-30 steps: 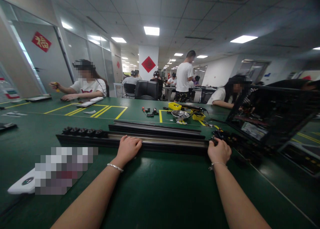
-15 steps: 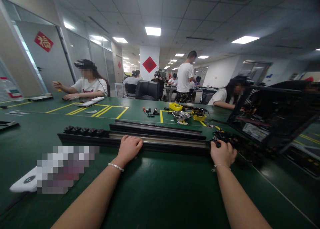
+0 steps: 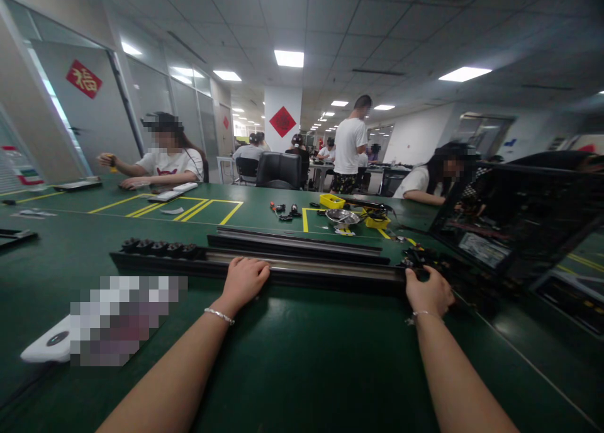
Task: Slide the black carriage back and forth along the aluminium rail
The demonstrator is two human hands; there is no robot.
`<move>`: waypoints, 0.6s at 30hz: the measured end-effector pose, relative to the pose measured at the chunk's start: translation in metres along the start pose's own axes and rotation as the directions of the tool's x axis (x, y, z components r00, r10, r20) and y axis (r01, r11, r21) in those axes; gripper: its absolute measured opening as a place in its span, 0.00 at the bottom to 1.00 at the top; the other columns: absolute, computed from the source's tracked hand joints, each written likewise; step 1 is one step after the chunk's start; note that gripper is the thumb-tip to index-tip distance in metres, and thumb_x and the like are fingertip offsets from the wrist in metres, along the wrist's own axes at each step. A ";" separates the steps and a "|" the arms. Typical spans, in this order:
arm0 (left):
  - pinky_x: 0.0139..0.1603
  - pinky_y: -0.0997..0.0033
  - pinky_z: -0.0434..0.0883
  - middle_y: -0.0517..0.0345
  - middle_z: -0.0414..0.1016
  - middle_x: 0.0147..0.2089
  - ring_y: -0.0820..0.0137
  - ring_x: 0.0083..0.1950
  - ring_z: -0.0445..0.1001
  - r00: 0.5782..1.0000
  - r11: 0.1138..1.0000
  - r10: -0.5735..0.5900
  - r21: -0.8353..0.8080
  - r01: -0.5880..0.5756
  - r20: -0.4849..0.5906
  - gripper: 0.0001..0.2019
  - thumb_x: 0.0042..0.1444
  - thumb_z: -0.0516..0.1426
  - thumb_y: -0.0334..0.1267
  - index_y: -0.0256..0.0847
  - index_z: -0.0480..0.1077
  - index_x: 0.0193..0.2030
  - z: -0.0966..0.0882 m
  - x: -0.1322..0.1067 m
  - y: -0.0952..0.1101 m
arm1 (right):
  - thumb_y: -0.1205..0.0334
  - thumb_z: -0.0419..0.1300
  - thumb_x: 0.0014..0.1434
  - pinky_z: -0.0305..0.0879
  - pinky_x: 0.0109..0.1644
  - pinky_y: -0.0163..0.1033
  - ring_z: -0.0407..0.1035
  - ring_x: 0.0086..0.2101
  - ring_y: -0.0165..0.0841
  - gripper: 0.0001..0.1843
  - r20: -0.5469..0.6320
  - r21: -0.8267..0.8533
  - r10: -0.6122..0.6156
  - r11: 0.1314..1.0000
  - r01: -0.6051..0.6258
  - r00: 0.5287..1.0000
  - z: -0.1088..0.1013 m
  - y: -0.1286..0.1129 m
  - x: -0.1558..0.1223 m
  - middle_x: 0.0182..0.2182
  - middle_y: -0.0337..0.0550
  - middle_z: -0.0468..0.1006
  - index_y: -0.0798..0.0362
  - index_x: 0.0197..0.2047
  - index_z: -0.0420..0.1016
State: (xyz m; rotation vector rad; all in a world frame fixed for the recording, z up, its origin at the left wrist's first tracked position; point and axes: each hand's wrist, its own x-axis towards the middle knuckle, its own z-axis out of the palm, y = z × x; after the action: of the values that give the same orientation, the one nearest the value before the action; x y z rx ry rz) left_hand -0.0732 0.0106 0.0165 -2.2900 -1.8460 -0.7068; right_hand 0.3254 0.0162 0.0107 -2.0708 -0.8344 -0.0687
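A long black rail (image 3: 330, 281) with a pale metal strip along its top lies across the green table in front of me. My left hand (image 3: 246, 278) is wrapped over its near edge around the middle. Several small black blocks (image 3: 158, 248) sit in a row on the rail's left end. At the right end is my right hand (image 3: 428, 289), its thumb and forefinger apart beside a pile of small black parts (image 3: 462, 279). Its other fingertips are hidden behind the hand. Just behind the first rail lies a second black rail (image 3: 297, 243).
A white phone-like device (image 3: 50, 345) lies left, partly pixelated. Farther back are a metal bowl (image 3: 342, 217), a yellow bin (image 3: 331, 201) and small tools (image 3: 285, 211). A black framed panel (image 3: 514, 219) stands tilted at right. Co-workers sit across the table.
My right hand has moved slightly right, off the rail's end toward the black parts, and its thumb and forefinger have parted. My left hand stays on the rail.
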 end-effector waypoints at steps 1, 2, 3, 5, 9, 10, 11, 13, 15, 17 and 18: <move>0.52 0.58 0.57 0.61 0.78 0.39 0.66 0.44 0.71 1.000 1.000 -0.002 0.005 0.002 0.006 0.18 0.59 0.42 0.43 0.50 0.74 0.37 0.000 0.000 0.000 | 0.48 0.54 0.50 0.52 0.56 0.54 0.55 0.54 0.48 0.28 0.005 0.007 0.001 1.000 -0.001 1.000 0.000 0.000 0.001 0.54 0.54 0.64 0.51 0.53 0.66; 0.50 0.59 0.57 0.60 0.78 0.39 0.66 0.44 0.71 1.000 1.000 -0.005 0.010 0.005 0.011 0.18 0.59 0.42 0.43 0.50 0.74 0.37 0.000 0.000 0.000 | 0.48 0.55 0.50 0.53 0.56 0.54 0.56 0.54 0.48 0.28 0.007 0.016 0.002 1.000 -0.003 1.000 0.000 0.000 0.001 0.53 0.55 0.64 0.51 0.53 0.66; 0.49 0.59 0.57 0.60 0.78 0.39 0.65 0.44 0.71 1.000 1.000 -0.008 0.017 0.008 0.014 0.18 0.59 0.42 0.43 0.50 0.74 0.37 0.000 0.000 0.000 | 0.48 0.55 0.50 0.53 0.55 0.54 0.56 0.53 0.48 0.29 0.005 0.023 0.005 1.000 -0.005 1.000 0.001 0.001 0.002 0.52 0.55 0.65 0.51 0.53 0.66; 0.47 0.59 0.57 0.60 0.78 0.39 0.65 0.43 0.71 1.000 1.000 -0.008 0.030 0.008 0.019 0.18 0.59 0.42 0.43 0.50 0.74 0.37 0.000 0.000 -0.001 | 0.49 0.56 0.49 0.54 0.55 0.53 0.57 0.53 0.48 0.29 -0.005 0.029 0.009 1.000 -0.009 1.000 0.001 0.001 0.002 0.52 0.55 0.65 0.51 0.53 0.66; 0.47 0.60 0.57 0.60 0.78 0.40 0.65 0.43 0.70 1.000 1.000 -0.011 0.029 0.010 0.021 0.18 0.59 0.43 0.43 0.50 0.74 0.37 0.000 0.000 -0.001 | 0.48 0.57 0.48 0.54 0.55 0.52 0.57 0.52 0.48 0.29 -0.026 0.035 0.000 0.999 0.001 1.000 0.000 0.001 0.001 0.51 0.54 0.65 0.50 0.53 0.66; 0.47 0.61 0.57 0.60 0.78 0.40 0.66 0.43 0.70 1.000 1.000 -0.013 0.027 0.012 0.023 0.18 0.59 0.42 0.44 0.50 0.74 0.37 0.000 0.000 -0.001 | 0.48 0.57 0.48 0.54 0.54 0.52 0.57 0.52 0.48 0.29 -0.026 0.033 -0.001 0.999 0.001 1.000 0.000 0.001 0.001 0.51 0.54 0.65 0.49 0.53 0.66; 0.47 0.61 0.57 0.60 0.78 0.40 0.66 0.43 0.70 1.000 1.000 -0.015 0.025 0.014 0.024 0.18 0.59 0.42 0.44 0.50 0.74 0.37 0.000 0.000 -0.001 | 0.48 0.57 0.48 0.55 0.54 0.53 0.58 0.52 0.48 0.29 -0.025 0.030 0.006 1.000 -0.005 1.000 0.000 0.002 0.002 0.51 0.54 0.65 0.49 0.53 0.66; 0.47 0.61 0.57 0.60 0.78 0.39 0.66 0.43 0.70 1.000 1.000 -0.015 0.020 0.015 0.027 0.18 0.59 0.42 0.44 0.50 0.74 0.37 -0.001 0.000 0.000 | 0.48 0.56 0.49 0.57 0.52 0.53 0.59 0.51 0.49 0.28 -0.024 0.027 0.040 0.999 -0.040 0.999 -0.001 0.004 0.004 0.51 0.53 0.65 0.48 0.53 0.67; 0.47 0.61 0.57 0.60 0.78 0.39 0.66 0.43 0.70 1.000 1.000 -0.017 0.011 0.017 0.025 0.18 0.59 0.43 0.44 0.50 0.74 0.36 -0.001 0.000 0.000 | 0.48 0.55 0.50 0.58 0.51 0.53 0.60 0.49 0.49 0.27 -0.028 0.033 0.072 0.997 -0.071 0.997 -0.001 0.007 0.007 0.50 0.53 0.65 0.48 0.52 0.68; 0.48 0.60 0.57 0.60 0.78 0.39 0.66 0.43 0.70 0.999 1.000 -0.023 0.006 0.022 0.023 0.18 0.59 0.43 0.44 0.50 0.74 0.36 -0.001 0.000 0.001 | 0.49 0.54 0.51 0.57 0.52 0.52 0.60 0.48 0.48 0.25 -0.035 0.034 0.053 0.998 -0.051 0.998 -0.001 0.011 0.011 0.47 0.53 0.67 0.49 0.51 0.69; 0.48 0.60 0.57 0.60 0.78 0.39 0.66 0.43 0.70 0.999 1.000 -0.025 0.006 0.025 0.024 0.18 0.59 0.43 0.44 0.50 0.74 0.36 -0.001 0.000 0.001 | 0.50 0.54 0.51 0.57 0.52 0.51 0.61 0.48 0.48 0.25 -0.036 0.034 0.040 0.999 -0.038 0.999 -0.001 0.013 0.013 0.45 0.52 0.68 0.50 0.51 0.69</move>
State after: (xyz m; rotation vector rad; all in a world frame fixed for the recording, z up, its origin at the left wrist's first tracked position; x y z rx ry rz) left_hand -0.0725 0.0105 0.0176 -2.2853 -1.8876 -0.6790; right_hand 0.3427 0.0172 0.0066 -2.0480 -0.7674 -0.0714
